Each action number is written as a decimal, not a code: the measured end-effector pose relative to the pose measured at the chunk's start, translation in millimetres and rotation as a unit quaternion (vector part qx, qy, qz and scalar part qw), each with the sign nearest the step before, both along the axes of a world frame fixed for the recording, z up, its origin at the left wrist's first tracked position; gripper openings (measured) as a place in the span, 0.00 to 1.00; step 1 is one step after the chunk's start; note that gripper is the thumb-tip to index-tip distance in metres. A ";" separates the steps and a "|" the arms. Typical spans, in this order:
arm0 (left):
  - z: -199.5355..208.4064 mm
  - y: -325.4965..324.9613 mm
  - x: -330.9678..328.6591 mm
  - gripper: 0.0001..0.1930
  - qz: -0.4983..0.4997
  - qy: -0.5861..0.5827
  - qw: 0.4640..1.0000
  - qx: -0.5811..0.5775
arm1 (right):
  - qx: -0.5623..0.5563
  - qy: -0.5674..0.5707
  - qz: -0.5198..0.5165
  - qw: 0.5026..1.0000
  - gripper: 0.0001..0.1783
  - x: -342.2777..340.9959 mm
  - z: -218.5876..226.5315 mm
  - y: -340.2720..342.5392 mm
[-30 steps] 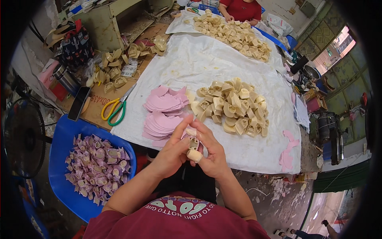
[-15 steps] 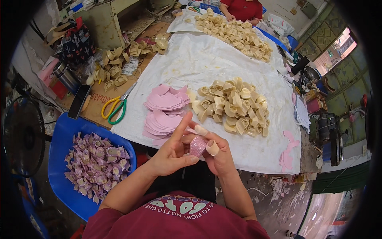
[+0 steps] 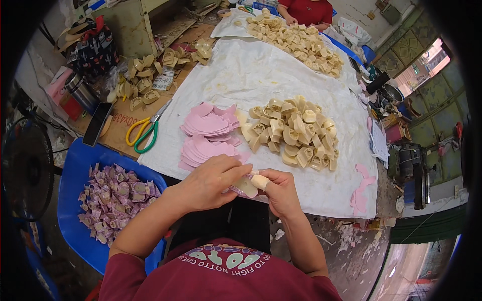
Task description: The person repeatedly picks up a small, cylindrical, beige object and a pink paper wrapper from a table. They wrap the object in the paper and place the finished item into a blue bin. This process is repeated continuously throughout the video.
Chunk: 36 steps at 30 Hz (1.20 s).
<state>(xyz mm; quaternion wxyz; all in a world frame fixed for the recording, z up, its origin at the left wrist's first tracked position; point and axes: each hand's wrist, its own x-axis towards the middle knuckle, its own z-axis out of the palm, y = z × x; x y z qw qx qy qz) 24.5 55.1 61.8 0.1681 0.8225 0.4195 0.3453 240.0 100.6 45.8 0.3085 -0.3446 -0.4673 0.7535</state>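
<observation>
A small shoe heel [image 3: 246, 187] covered in glittery pink material is held between my two hands near the table's front edge, its pale inner face turned up. My left hand [image 3: 208, 183] grips it from the left with bent fingers. From the right, my right hand [image 3: 284, 196] pinches it; beige covers sit on the thumb and a fingertip. Just beyond lie two stacks of pink cut sheets [image 3: 208, 123]. A heap of bare beige heels [image 3: 296, 131] is to their right. Part of the held heel is hidden by my fingers.
A blue tub [image 3: 70, 198] at lower left holds many covered heels [image 3: 115, 200]. Scissors [image 3: 149, 128] and a phone [image 3: 97, 124] lie on the left. Pink scraps [image 3: 361, 190] rest at the right edge. Another person [image 3: 307, 14] sits behind a far heap [image 3: 296, 42].
The heel has been turned so its pale inner face shows. My left hand has rolled over, its back now upward and its once-extended fingers closed on the heel.
</observation>
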 end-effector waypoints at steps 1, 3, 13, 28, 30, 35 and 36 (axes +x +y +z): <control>2.3 -0.6 -1.0 0.34 0.001 -0.008 1.000 0.002 | -0.005 0.017 0.000 1.000 0.12 0.5 1.3 -2.0; 8.9 -1.9 -0.7 0.32 0.001 -0.025 1.000 0.006 | -0.015 0.052 0.000 0.999 0.13 3.6 5.7 -7.2; 6.4 -4.1 18.6 0.25 0.111 -0.045 0.992 0.041 | 0.154 0.000 -0.038 0.987 0.15 -0.3 -1.8 -2.7; -10.4 0.0 52.5 0.21 0.282 -0.163 0.943 -0.060 | 0.115 0.006 -0.136 0.984 0.16 -29.9 -3.8 -3.0; -9.1 -0.9 51.2 0.21 0.280 -0.199 0.936 -0.073 | 0.018 0.069 -0.106 0.992 0.16 -24.4 -1.0 -2.8; -14.7 1.3 55.0 0.22 0.297 -0.156 0.940 -0.056 | 0.165 -0.048 -0.135 0.976 0.17 -30.5 -7.2 -5.7; -13.9 2.4 53.4 0.22 0.301 -0.157 0.938 -0.069 | 0.160 -0.051 -0.128 0.978 0.17 -32.2 -4.9 -4.1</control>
